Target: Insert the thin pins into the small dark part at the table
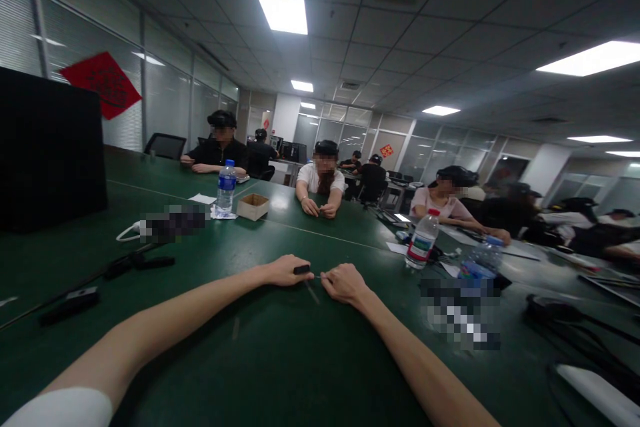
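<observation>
Up close, the left hand [284, 271] pinches a small black piece [301, 269] just above the green tabletop [280, 360]; the right hand [345, 282] nips a thin thing [320, 275], too small to tell, just beside it. A slipped pinch could drop the piece, which would be hard to spot on that dark surface. Farther off, a water bottle [423, 239] stands well apart.

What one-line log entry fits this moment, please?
left hand: grips small black piece | right hand: pinches thin wire | green table
</observation>
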The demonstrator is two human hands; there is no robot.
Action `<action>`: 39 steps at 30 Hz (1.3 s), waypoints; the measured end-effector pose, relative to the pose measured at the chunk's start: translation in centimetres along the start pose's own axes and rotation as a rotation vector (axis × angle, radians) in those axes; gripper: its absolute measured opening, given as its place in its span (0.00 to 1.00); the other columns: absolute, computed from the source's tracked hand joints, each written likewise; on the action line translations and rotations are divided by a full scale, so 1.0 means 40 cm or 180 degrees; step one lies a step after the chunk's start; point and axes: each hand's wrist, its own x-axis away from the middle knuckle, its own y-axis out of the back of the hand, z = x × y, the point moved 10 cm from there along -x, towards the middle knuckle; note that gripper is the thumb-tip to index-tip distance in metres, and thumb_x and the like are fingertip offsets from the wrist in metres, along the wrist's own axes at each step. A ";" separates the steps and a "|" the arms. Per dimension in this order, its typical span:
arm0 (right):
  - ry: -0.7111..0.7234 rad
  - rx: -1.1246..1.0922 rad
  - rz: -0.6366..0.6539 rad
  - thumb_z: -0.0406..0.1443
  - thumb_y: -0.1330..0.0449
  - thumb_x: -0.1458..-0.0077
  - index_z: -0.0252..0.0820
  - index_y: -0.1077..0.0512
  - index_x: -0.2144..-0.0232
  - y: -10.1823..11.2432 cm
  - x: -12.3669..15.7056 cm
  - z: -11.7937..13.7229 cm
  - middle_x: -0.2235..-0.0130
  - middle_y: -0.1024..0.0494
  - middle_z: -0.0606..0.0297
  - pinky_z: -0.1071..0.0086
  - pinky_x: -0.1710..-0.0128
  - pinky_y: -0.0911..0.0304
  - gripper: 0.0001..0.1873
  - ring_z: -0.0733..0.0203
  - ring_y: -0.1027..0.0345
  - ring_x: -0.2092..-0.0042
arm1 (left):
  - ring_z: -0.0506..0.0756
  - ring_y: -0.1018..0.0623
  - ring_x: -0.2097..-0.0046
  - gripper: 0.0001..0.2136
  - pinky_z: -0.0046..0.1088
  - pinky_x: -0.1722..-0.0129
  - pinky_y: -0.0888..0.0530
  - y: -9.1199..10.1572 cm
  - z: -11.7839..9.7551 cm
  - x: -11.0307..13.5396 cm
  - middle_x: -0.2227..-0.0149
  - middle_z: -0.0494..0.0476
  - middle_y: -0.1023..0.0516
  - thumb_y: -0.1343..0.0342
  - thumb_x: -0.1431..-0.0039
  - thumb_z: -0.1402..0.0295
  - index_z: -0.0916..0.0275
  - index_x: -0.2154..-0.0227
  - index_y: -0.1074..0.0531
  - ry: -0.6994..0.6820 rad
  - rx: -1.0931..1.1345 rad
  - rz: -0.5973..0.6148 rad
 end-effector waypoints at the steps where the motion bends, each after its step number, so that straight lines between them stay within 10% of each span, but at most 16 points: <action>1: 0.0005 -0.0006 0.0012 0.44 0.61 0.38 0.38 0.23 0.73 0.002 0.001 0.001 0.70 0.21 0.56 0.72 0.68 0.42 0.30 0.61 0.29 0.71 | 0.50 0.31 0.71 0.20 0.23 0.72 0.41 0.000 0.001 0.000 0.73 0.53 0.28 0.57 0.42 0.49 0.62 0.71 0.31 0.0014 0.0017 0.0000; 39: 0.0155 0.0150 0.0339 0.44 0.61 0.39 0.38 0.23 0.71 0.008 -0.010 0.045 0.67 0.21 0.53 0.69 0.65 0.40 0.29 0.57 0.27 0.66 | 0.49 0.35 0.72 0.22 0.24 0.73 0.42 -0.010 0.025 -0.006 0.76 0.49 0.33 0.58 0.43 0.48 0.64 0.76 0.35 0.0265 0.0440 0.0033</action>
